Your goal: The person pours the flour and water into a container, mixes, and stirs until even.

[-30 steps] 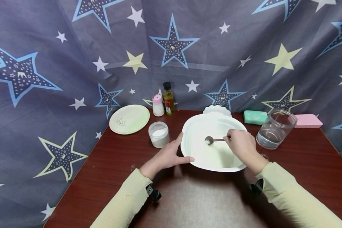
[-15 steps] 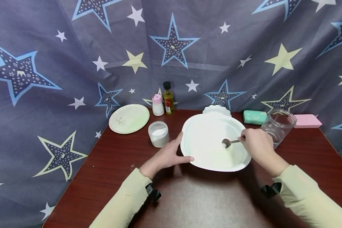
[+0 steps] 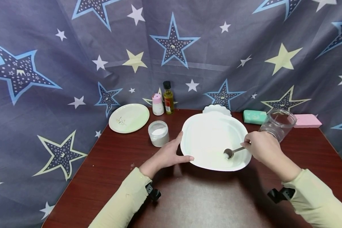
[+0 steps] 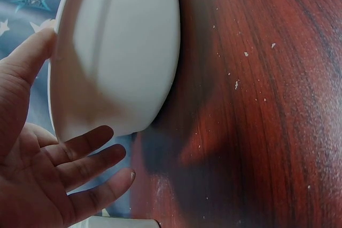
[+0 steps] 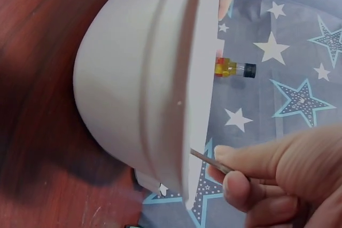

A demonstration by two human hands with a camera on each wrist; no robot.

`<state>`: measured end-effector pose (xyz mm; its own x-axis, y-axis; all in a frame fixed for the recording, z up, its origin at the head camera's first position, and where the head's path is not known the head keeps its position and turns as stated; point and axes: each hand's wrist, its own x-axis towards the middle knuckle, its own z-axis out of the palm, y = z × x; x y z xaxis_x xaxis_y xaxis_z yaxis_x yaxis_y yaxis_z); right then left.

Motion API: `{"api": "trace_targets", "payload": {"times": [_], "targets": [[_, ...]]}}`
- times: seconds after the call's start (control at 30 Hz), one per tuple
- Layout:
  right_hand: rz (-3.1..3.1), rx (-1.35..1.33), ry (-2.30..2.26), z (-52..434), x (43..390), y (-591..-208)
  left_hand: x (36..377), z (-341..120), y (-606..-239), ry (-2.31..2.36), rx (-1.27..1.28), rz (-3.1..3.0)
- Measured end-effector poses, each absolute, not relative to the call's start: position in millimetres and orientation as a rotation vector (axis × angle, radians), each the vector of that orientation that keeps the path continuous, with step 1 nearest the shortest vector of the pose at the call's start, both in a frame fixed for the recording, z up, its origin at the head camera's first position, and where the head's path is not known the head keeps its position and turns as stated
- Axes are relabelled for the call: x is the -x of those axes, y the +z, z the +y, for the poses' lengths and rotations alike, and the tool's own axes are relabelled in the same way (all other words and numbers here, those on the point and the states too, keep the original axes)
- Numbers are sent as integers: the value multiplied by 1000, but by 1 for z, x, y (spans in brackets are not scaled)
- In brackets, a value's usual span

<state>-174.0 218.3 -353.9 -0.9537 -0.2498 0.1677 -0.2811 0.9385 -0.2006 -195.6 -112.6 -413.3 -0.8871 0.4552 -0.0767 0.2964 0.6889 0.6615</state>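
Note:
A large white basin [image 3: 208, 139] sits on the dark red table in the head view. Spread against its left side is my left hand [image 3: 168, 155], thumb at the near rim; in the left wrist view its other fingers [image 4: 93, 161] are mostly straight beside the basin wall. My right hand [image 3: 263, 147] pinches the thin handle of a metal spoon [image 3: 229, 154] over the basin's right rim. The spoon's round bowl is low inside the basin, with a little white stuff at it. In the right wrist view, thumb and forefinger grip the handle [image 5: 208, 160] and the basin wall hides the bowl.
Left of the basin stands a jar of white powder [image 3: 159, 134]. Behind are an oval plate [image 3: 129, 117], a pink-capped shaker [image 3: 158, 106], and an oil bottle [image 3: 168, 99]. A glass jar [image 3: 282, 123], a green block [image 3: 254, 117] and a pink block [image 3: 307, 121] stand right.
My right hand has moved the spoon right and toward me inside the basin. The left hand has stayed at the basin's left side.

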Motion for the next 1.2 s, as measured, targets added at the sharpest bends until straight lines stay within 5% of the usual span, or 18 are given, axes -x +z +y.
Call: {"api": "trace_targets", "payload": {"times": [0.53, 1.2], "targets": [[-2909, -588, 429, 194, 175, -368, 196, -112, -414, 947, -598, 2680], [-2848, -444, 502, 153, 189, -394, 195, -112, -415, 931, -616, 2706]]}}
